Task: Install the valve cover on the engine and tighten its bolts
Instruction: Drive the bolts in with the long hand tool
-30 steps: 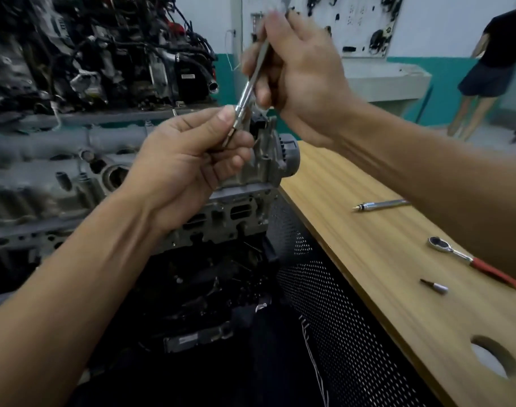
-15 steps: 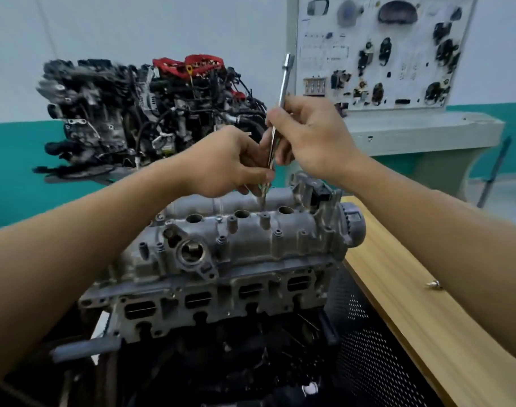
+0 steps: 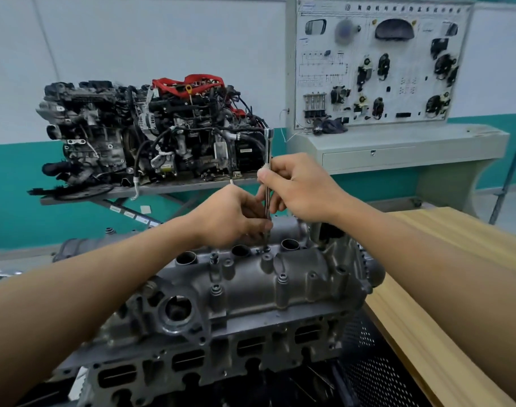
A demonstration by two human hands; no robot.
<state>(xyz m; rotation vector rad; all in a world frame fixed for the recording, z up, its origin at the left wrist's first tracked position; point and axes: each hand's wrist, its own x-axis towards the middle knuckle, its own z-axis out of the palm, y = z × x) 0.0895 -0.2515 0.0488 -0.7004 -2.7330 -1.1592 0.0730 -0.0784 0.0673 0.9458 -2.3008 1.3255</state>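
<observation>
**Q:** What do the two grips hold?

**A:** The right grip [image 3: 298, 189] pinches the knurled middle of a slim, upright steel rod [image 3: 268, 155] between thumb and fingers. The left grip [image 3: 230, 215] curls its fingertips round the rod's lower end. The tip stands at a dark bolt [image 3: 267, 248].

**Q:** Where is the cover, and what is it like?

**A:** The cover [image 3: 295, 277] is rough grey cast metal with rounded ridges and raised cylindrical bosses. It sits on top of the engine [image 3: 221, 362], just beside a pale wood-grain table [image 3: 456, 259]. Three round wells [image 3: 290, 244] open upward along its far edge. Their insides are dark, so any contents cannot be told.
</observation>
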